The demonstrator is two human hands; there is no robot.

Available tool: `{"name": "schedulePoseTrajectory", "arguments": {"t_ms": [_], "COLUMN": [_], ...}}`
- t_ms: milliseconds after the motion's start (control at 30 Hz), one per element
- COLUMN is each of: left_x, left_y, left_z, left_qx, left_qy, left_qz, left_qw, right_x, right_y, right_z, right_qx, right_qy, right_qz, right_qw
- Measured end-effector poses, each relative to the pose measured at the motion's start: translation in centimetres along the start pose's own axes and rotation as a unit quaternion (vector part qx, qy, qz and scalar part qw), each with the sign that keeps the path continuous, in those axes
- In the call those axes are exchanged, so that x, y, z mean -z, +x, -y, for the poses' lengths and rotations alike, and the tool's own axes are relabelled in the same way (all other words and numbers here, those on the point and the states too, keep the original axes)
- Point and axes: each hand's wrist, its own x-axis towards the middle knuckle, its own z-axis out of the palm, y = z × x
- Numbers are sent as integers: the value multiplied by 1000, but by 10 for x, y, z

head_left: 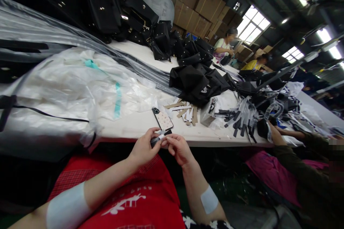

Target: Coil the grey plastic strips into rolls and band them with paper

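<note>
Left hand (145, 146) pinching a black strip (154, 141) with clear plastic; right hand (177, 147) at its end, grip unclear; steady left hold, light right fingertips advisable.

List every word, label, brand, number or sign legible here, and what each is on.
None can be read with certainty.
Red apron: small white characters and larger white print, both too blurred to read.
Phone: patterned case, no legible brand.
Cardboard boxes: no legible print.
</note>
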Motion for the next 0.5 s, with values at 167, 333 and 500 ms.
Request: {"name": "schedulePoseTrajectory", "arguments": {"t_ms": [167, 333, 500], "left_x": [1, 3, -1], "left_y": [1, 3, 1], "left_z": [-1, -3, 1], "left_qx": [9, 9, -4], "left_qy": [-1, -19, -35], "left_qz": [-14, -33, -43], "left_qw": [1000, 999, 998], "right_x": [-3, -2, 2], "right_y": [-2, -2, -1], "right_z": [-3, -9, -10], "right_qx": [0, -6, -16], "right_qy": [-1, -19, -50], "right_qz": [-18, -31, -27], "right_qw": [1000, 999, 998]}}
